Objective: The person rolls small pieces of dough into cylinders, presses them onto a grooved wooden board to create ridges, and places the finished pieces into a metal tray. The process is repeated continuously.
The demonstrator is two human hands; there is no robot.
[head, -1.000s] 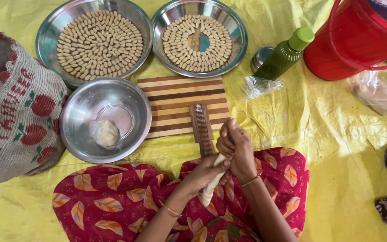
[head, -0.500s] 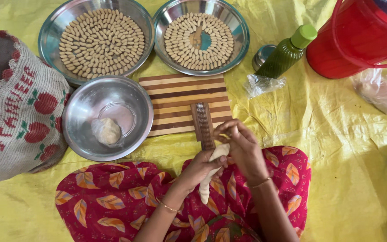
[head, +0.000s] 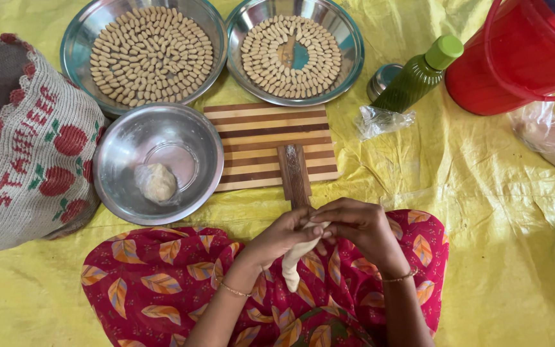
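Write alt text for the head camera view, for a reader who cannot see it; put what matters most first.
Two hands, the left hand and right hand, hold a hanging rope of dough over a red leaf-print lap. Ahead on a yellow sheet lie a striped wooden board, a ridged paddle, a steel bowl with a dough ball, and two trays of small dough pieces.

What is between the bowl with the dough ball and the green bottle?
In the head view, the striped wooden board lies between the steel bowl and the green bottle, with a small ridged wooden paddle resting on it.
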